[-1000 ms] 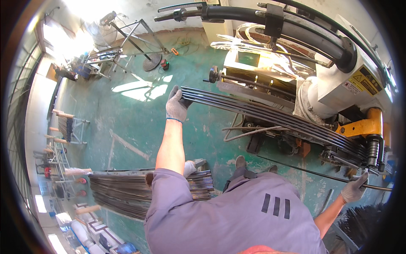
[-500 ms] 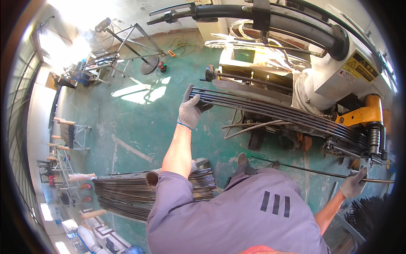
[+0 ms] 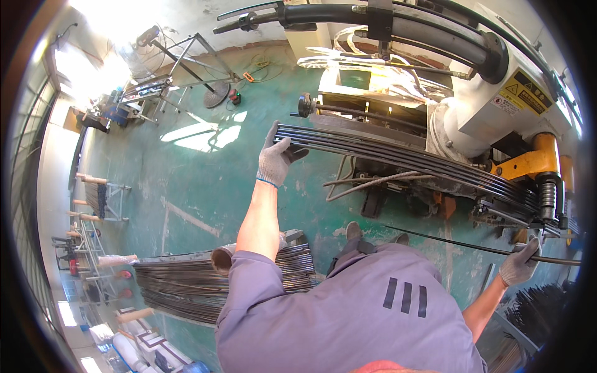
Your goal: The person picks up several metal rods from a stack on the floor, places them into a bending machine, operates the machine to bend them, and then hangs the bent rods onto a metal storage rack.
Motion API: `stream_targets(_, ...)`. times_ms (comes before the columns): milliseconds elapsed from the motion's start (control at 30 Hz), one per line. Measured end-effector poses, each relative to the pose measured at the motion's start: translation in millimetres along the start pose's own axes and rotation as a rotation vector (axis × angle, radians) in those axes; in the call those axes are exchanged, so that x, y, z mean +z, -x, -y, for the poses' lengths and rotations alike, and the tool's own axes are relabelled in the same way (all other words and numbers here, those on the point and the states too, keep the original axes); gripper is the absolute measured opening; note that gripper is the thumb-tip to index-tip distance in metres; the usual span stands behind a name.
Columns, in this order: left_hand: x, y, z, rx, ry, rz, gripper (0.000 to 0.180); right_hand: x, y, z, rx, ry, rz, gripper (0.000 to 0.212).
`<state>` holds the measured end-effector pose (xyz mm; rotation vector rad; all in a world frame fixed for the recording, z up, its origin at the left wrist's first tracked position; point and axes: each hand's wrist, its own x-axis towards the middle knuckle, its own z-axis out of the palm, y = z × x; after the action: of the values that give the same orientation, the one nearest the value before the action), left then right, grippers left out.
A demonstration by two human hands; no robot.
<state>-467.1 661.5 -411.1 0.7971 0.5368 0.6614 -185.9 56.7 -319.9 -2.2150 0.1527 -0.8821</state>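
My left hand, in a grey knit glove, is closed around the left ends of several dark metal rods. These rods lie side by side along the front of a machine and run right, under its orange bracket with a coil spring. Low on the right, my gloved right hand grips a single long metal rod near its right end. That rod slants across in front of my body, apart from the bundle, and its left end lies above my shoes.
A big pile of rods rests on a low rack at lower left. More dark rods are stacked at lower right. The white machine body fills the upper right, with cables below. A stand with a round base is farther back.
The whole view has shifted slightly, so things appear a little farther left. Both hands keep their hold, and the single rod has barely moved.
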Motion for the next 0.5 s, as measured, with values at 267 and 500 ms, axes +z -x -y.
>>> stream_targets(267,-2.7,3.0,-1.7,-0.015,-0.043,-0.033,0.078,-1.5,9.1,66.5,-0.152,-0.207,0.154,0.038)
stream_targets(500,16.5,93.0,86.6,0.209,-0.663,-0.197,0.052,16.4,13.6,186.6,-0.397,-0.673,0.535,0.022)
